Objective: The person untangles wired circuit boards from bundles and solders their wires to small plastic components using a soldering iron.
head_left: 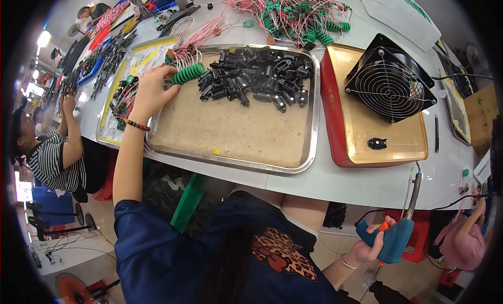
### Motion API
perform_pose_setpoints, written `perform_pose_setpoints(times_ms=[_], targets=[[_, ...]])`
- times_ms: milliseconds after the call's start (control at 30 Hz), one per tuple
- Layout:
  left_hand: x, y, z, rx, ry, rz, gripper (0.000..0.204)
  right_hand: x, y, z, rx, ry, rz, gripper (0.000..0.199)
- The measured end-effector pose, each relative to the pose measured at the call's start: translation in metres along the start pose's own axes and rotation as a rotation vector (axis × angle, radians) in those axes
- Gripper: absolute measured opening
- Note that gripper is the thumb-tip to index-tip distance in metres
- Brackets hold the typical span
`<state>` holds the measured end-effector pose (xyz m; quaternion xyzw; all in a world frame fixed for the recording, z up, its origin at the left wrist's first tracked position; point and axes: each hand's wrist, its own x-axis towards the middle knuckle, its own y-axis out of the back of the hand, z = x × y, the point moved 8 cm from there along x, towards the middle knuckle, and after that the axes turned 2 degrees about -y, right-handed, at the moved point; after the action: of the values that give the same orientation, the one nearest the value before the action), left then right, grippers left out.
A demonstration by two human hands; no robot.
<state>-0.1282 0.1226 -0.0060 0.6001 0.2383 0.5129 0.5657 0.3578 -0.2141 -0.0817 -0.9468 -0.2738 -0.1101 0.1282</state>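
My left hand (152,91) reaches over the left rim of a metal tray (236,165). Its thumb and fingers close on the near end of a row of small round green circuit boards (188,73), with red and white wires trailing behind. In the tray's far half lies a heap of small black plastic housings (254,76). Low at the right, my right hand (369,246) is wrapped round a teal soldering gun (395,241) with an orange trigger. The gun's metal tip points up, beside the table edge and apart from any part.
A black fan (390,84) stands on a red and gold box lid (335,110), near a single black housing (377,143). Tangled wired boards (293,15) lie beyond the tray. A second tray (110,139) is at the left. Other people sit on both sides.
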Motion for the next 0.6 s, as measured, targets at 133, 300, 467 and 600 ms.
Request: perform_pose_setpoints(times_ms=[133,300,467,600], targets=[[0.002,0.000,0.006,-0.017,0.014,0.003,0.029,-0.001,0.001,0.001,-0.021,0.005,-0.005,0.045],[0.014,0.014,0.028,0.083,-0.030,0.046,0.032,-0.003,0.001,-0.001,-0.028,0.024,-0.037,0.044],[0.046,0.017,0.054,-0.092,-0.131,0.080,0.030,-0.002,0.002,-0.001,-0.011,0.027,-0.020,0.044],[0.102,-0.023,0.053,-0.657,0.063,-0.118,0.041,-0.004,0.004,0.000,-0.011,0.014,0.023,0.046]])
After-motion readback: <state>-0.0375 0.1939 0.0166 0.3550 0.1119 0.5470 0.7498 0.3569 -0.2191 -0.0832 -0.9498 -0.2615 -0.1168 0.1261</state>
